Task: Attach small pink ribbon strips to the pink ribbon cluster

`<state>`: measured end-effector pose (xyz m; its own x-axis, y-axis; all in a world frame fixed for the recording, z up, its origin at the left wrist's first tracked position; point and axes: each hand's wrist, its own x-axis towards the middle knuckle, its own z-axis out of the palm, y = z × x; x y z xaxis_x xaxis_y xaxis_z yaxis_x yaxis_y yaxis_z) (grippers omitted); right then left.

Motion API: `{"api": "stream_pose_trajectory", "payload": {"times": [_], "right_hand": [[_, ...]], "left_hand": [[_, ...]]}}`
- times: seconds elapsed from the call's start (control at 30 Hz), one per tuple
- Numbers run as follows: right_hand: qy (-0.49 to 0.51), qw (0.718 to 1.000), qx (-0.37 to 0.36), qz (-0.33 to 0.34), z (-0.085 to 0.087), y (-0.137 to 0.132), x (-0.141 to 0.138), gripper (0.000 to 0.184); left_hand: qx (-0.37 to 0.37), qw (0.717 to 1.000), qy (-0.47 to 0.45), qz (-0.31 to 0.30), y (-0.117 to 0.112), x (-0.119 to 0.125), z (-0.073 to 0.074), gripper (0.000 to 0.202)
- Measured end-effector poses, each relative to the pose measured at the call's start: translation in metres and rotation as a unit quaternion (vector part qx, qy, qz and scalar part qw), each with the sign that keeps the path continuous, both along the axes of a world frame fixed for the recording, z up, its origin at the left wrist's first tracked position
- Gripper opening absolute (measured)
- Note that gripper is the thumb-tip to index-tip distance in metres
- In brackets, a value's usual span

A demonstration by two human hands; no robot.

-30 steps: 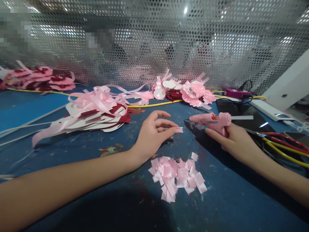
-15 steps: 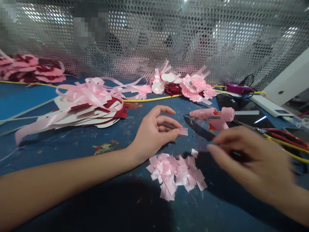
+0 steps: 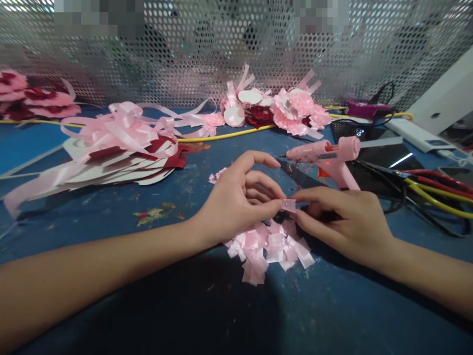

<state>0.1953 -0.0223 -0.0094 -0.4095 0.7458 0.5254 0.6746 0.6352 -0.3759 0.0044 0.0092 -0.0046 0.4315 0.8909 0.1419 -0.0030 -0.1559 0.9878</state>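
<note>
Fingers (image 3: 275, 209) of our left hand (image 3: 236, 202) pinch one small pink satin ribbon square (image 3: 289, 205) between thumb and forefinger; the other fingers curl loosely above, not closed on anything. Fingers (image 3: 306, 197) of our right hand (image 3: 343, 224) meet the same square from the other side, thumb and forefinger tips closing on its right edge. Both hands hold one piece, tip to tip, just above the counter (image 3: 185, 305).

Changed since a second ago: our right hand then gripped the pink hot glue gun (image 3: 325, 158) and aimed its nozzle toward the square. Half a second ago the hand was off the gun and crossing over. Now the gun stands on its own behind the hands, nozzle pointing left, and the right hand has joined the left. The left hand has kept its pinch throughout.

We judge gluing is paused and the work is now two-handed shaping or pressing of the square; whether glue sits on it we cannot tell.

Directly below the hands lies the loose pile of cut pink ribbon squares (image 3: 269, 249), partly covered by them. Further left, a stack of white and dark red card shapes under looped pink ribbon (image 3: 121, 148). Behind, finished pink ribbon rosettes (image 3: 295, 108) against the perforated metal screen (image 3: 185, 49). Right, red and yellow cables (image 3: 436, 197).
</note>
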Motion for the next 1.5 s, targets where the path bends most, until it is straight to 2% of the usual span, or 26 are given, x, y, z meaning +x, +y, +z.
{"api": "stream_pose_trajectory", "payload": {"times": [0.17,0.47,0.63,1.03,1.2,1.37,1.5], "right_hand": [[0.006,1.000,0.014,0.009,0.001,0.001,0.000,0.009],[0.014,1.000,-0.006,0.017,0.002,-0.001,0.002,0.007],[0.045,0.998,-0.032,0.004,0.002,-0.002,0.002,0.007],[0.045,0.998,-0.036,0.030,0.003,-0.001,0.001,0.007],[0.050,0.997,-0.045,0.037,0.004,-0.004,-0.003,0.010],[0.033,0.998,-0.043,0.030,0.003,-0.008,-0.004,0.010],[0.034,0.998,-0.042,0.016,0.003,-0.009,-0.003,0.008]], "left_hand": [[0.011,1.000,0.011,-0.019,0.003,-0.001,-0.002,0.047],[0.035,0.998,0.013,-0.044,0.002,-0.001,0.000,0.037],[0.064,0.996,0.021,-0.058,0.003,-0.001,0.000,0.040],[0.136,0.988,0.061,-0.044,0.000,-0.001,0.000,0.037],[0.214,0.970,0.109,-0.030,-0.005,-0.001,-0.001,0.036],[0.319,0.934,0.160,-0.015,-0.008,-0.001,-0.001,0.034],[0.351,0.920,0.174,0.004,-0.009,-0.001,0.000,0.034]]}}
